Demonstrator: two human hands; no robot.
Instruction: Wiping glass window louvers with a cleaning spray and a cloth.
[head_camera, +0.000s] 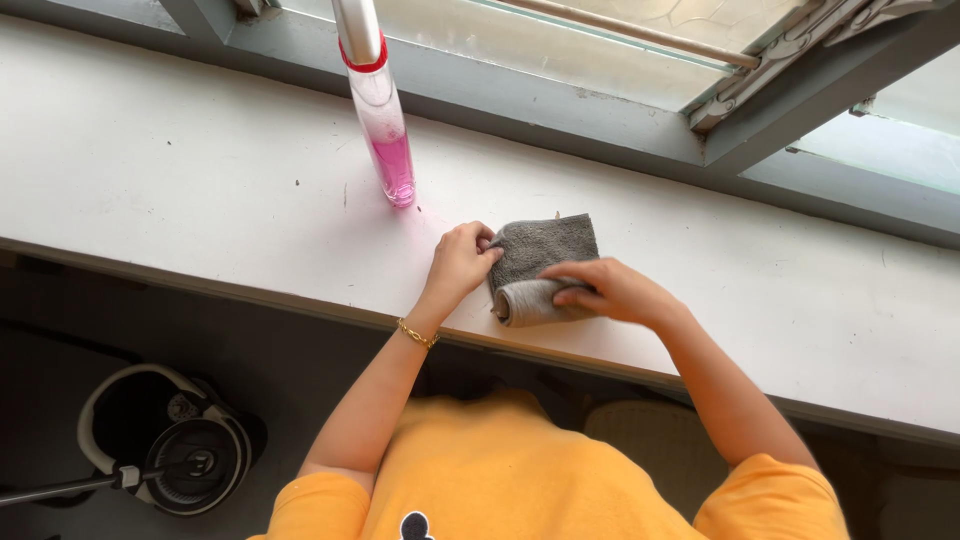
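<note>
1. So, the grey cloth (545, 250) lies on the white sill (200, 180), a little to the right of the spray bottle (385, 130) and nearer the sill's front edge than the bottle is.
2. That bottle stands upright. It's clear with pink liquid low down, and a red band sits higher up on the neck.
3. The left hand (460, 262), just right of the bottle's base, has its fingertips pinched narrowly on the cloth's left edge. There's a gold bracelet (417, 334) on that wrist.
4. The right hand (610, 290), further right of the bottle, lies over the cloth's near right corner with the fingers curled on the rolled-over part. It's pressing down more than gripping tight, as far as I can tell.
5. My read is that the step in hand is folding the cloth into a smaller pad. The near edge is already doubled over and shows its lighter side.
6. Any next move needs both hands to hold the fold flat so it doesn't spring open, and the left elbow kept away from the bottle.
7. Behind the bottle is the grey window frame (560, 110).
</note>
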